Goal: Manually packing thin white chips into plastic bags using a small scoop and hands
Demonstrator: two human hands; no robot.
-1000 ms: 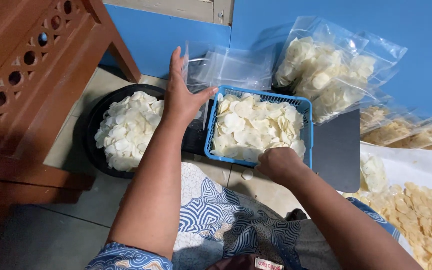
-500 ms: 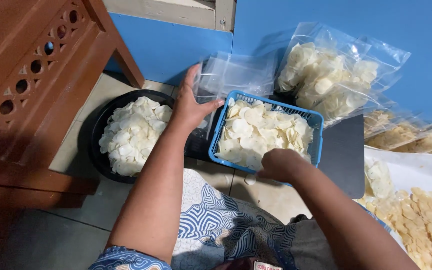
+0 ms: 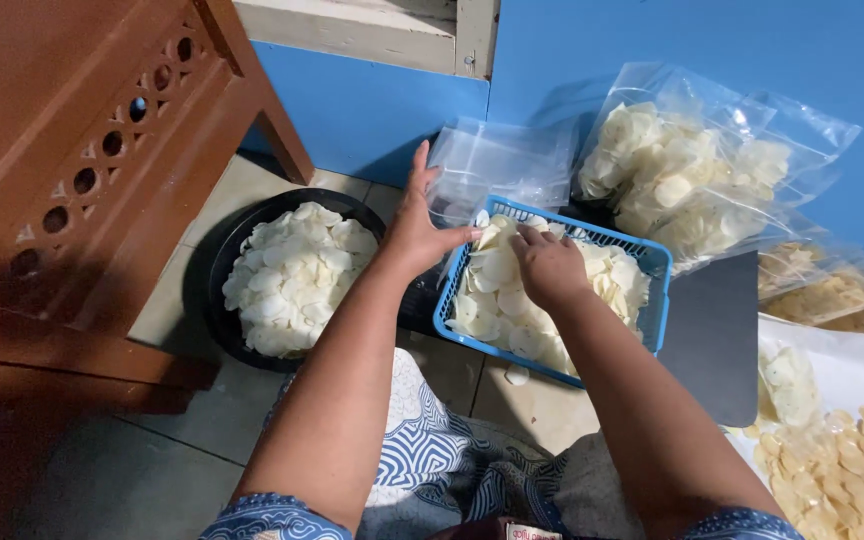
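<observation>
Over the blue basket (image 3: pixel 654 300), right hand (image 3: pixel 548 265) cupped on white chips (image 3: pixel 497 268), left hand (image 3: pixel 420 228) spread, touching clear bags (image 3: pixel 492 165)

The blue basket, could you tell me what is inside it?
The blue basket holds pale, thin round chips, piled almost to the rim. The right hand rests on the pile and covers some chips; the basket's bottom is hidden beneath them.

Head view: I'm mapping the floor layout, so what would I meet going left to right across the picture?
Brown wooden furniture → black tray of pale chips → left hand → right hand over the blue basket → filled clear bags → golden chips on white sheet.
</observation>
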